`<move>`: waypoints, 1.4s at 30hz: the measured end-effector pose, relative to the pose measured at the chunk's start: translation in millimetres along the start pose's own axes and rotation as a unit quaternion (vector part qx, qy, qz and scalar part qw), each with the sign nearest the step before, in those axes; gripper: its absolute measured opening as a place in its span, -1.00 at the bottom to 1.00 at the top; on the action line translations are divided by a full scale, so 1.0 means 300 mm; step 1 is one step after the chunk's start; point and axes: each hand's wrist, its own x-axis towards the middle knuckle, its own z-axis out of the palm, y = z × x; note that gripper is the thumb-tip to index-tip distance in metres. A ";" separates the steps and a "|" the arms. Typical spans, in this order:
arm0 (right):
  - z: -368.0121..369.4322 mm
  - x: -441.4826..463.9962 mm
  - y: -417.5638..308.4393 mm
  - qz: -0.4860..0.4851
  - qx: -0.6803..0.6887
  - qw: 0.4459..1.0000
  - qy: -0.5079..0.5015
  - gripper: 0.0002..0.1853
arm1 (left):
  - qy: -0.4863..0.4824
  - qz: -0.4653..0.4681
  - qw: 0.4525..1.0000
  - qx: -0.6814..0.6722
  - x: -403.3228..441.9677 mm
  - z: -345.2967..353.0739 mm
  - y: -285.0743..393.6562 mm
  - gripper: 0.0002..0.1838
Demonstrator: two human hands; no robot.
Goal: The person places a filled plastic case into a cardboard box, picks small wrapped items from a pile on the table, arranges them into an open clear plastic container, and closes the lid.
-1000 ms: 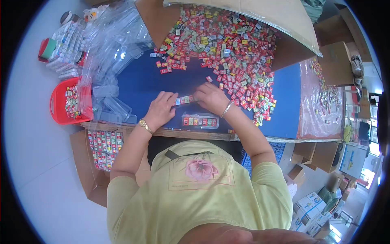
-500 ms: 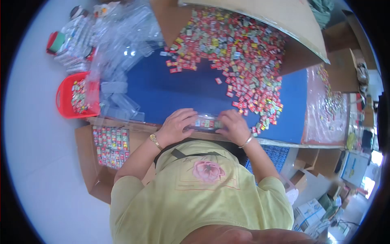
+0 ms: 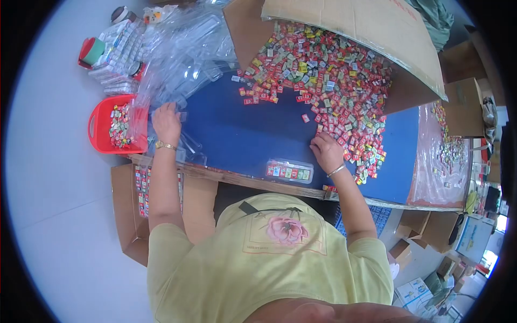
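Observation:
On the blue tabletop near its front edge lies a clear plastic case (image 3: 290, 171) with a row of small colourful tiles inside; neither hand touches it. My left hand (image 3: 167, 125) is over at the left among loose clear plastic cases (image 3: 191, 145), its fingers curled onto one of them. Beside the spilled pile of small red, green and yellow tiles (image 3: 344, 107), my right hand (image 3: 327, 153) has its fingers drawn together at the pile's near left edge. Whatever its fingertips hold is too small to make out.
A large cardboard box (image 3: 355, 27) lies tipped over the pile. A red basket (image 3: 99, 129) of tiles stands at the left, below a heap of clear plastic packaging (image 3: 188, 48). An open carton (image 3: 123, 210) holding filled cases is below the table edge.
Both hands have left the filled case, which now lies on the table. My left hand has moved left to the loose cases, my right hand slightly right to the tile pile. The view has shifted.

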 end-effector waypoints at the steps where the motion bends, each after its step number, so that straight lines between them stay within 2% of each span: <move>1: 0.003 -0.004 0.001 0.004 0.000 1.000 0.011 -0.89 | -0.020 0.005 0.999 -0.027 0.006 0.022 -0.010 -0.79; 6: -0.004 -0.004 0.001 -0.016 -0.011 1.000 0.023 -0.92 | -0.015 0.008 0.999 -0.041 0.041 0.023 0.041 -0.86; 9: -0.034 0.027 -0.033 0.043 0.006 0.999 0.001 -0.94 | 0.104 0.081 0.986 -0.103 0.037 -0.049 0.196 -0.88; 12: -0.030 0.140 -0.052 0.030 0.037 0.999 0.018 -0.90 | -0.002 0.164 0.963 -0.212 -0.049 -0.093 0.477 -0.93; 15: 0.043 0.319 -0.057 0.015 0.056 0.998 -0.004 -0.74 | -0.084 0.251 0.917 -0.299 -0.144 -0.018 0.652 -0.92; 16: 0.067 0.381 -0.062 0.008 0.057 0.998 -0.016 -0.67 | -0.082 0.252 0.916 -0.301 -0.155 -0.007 0.674 -0.92; 18: 0.153 0.484 -0.060 -0.070 0.054 0.995 0.037 -0.59 | -0.164 0.239 0.886 -0.361 -0.160 0.008 0.702 -0.85; 19: 0.168 0.508 -0.083 -0.071 0.054 0.995 0.038 -0.59 | -0.205 0.232 0.868 -0.388 -0.153 0.010 0.708 -0.80; 20: 0.180 0.532 -0.109 -0.088 0.026 0.995 0.036 -0.59 | -0.204 0.234 0.869 -0.386 -0.119 -0.005 0.710 -0.80; 23: 0.197 0.562 -0.143 -0.115 -0.027 0.992 0.036 -0.59 | -0.004 0.091 0.948 -0.305 0.027 -0.032 0.695 -0.70; 27: 0.174 0.494 -0.095 -0.122 0.002 0.991 -0.048 -0.57 | -0.050 0.146 0.926 -0.344 0.038 0.095 0.646 -0.64; 29: 0.135 0.437 -0.070 -0.127 0.039 0.989 -0.068 -0.60 | -0.052 0.127 0.926 -0.353 -0.026 0.079 0.658 -0.65; 30: 0.126 0.414 -0.065 -0.128 0.037 0.989 -0.069 -0.60 | -0.055 0.109 0.925 -0.359 -0.068 0.058 0.664 -0.65; 33: 0.103 0.369 -0.067 -0.102 0.058 0.993 0.027 -0.63 | -0.060 0.097 0.927 -0.357 -0.079 0.054 0.667 -0.67; 40: 0.169 0.401 -0.147 -0.175 -0.034 0.984 -0.023 -0.76 | -0.107 0.078 0.940 -0.314 -0.087 0.049 0.677 -0.69; 42: 0.187 0.411 -0.170 -0.180 -0.052 0.982 -0.026 -0.77 | -0.121 0.022 0.946 -0.298 -0.094 0.062 0.678 -0.66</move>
